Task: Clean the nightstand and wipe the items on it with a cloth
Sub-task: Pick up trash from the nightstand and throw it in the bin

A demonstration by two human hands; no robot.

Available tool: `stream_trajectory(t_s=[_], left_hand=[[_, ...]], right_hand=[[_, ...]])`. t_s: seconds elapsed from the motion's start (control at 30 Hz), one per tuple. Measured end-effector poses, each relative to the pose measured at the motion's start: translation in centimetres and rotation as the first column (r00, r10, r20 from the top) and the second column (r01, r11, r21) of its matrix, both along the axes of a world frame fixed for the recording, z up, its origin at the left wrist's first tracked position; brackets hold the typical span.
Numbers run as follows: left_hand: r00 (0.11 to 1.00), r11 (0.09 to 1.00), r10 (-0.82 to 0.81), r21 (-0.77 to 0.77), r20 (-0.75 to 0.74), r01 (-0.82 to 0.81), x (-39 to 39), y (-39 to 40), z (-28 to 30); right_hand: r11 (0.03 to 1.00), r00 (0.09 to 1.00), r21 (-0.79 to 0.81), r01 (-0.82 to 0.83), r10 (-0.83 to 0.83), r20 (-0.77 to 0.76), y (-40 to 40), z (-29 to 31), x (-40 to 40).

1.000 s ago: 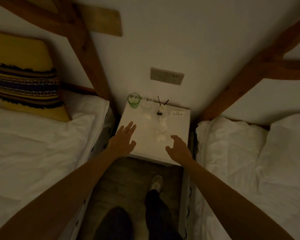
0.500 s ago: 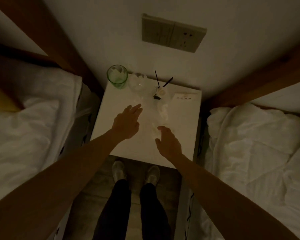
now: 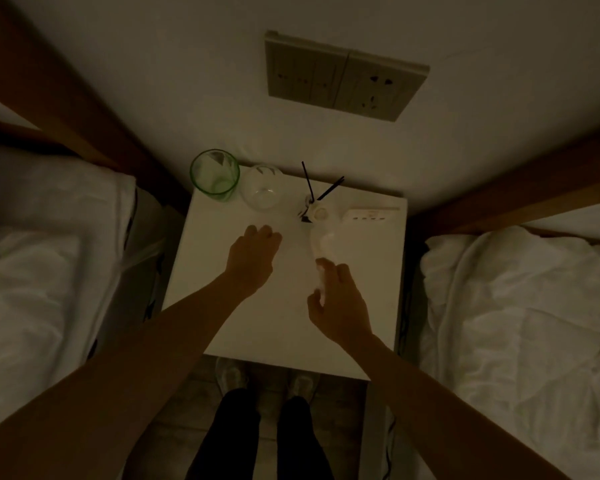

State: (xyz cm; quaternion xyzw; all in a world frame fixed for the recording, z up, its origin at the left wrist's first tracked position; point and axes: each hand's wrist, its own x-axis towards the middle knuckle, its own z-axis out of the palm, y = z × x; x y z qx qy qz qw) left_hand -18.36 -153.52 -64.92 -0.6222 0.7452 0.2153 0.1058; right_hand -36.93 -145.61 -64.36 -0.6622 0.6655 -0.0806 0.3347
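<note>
progress: early, nothing visibly wiped | green glass [image 3: 214, 175] and clear glass [image 3: 261, 190] at nightstand [image 3: 222, 306] back-left edge, untouched | left hand [image 3: 253, 259] mid-top, fingers curled, holding nothing | right hand [image 3: 340, 306] just right, fingers half-closed on white cloth [image 3: 321, 242] | diffuser [image 3: 317, 211] behind cloth | left: all wiping

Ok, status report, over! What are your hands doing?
Left hand empty, over the nightstand. Right hand fingers closing round the white cloth. Green glass, clear glass and reed diffuser crowd the back edge.
</note>
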Motion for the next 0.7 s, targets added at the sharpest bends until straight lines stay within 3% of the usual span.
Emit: stream_trajectory(t_s=[0.2, 0.43, 0.6, 0.7], left_hand=[[0.967, 0.994, 0.106, 0.010, -0.231, -0.106, 0.2, 0.9, -0.9], [0.872, 0.962, 0.260, 0.033, -0.414, -0.271, -0.7, 2.0, -1.5], [0.735, 0.874, 0.475, 0.158, -0.484, -0.460, -1.3, 2.4, -0.5], [0.581, 0.740, 0.661, 0.286, -0.475, -0.608, -1.9, 2.2, 1.2]], right_hand=[[0.968, 0.968, 0.017, 0.249, -0.249, -0.036, -4.6, -0.5, 0.3], [0.971, 0.965, 0.160, 0.179, -0.142, -0.218, -6.2, -0.9, 1.8], [0.954, 0.972, 0.186, 0.235, -0.227, -0.063, -5.2, 0.3, 2.1], [0.949, 0.962, 0.189, 0.251, -0.266, 0.059, -4.3, 2.1, 2.3]])
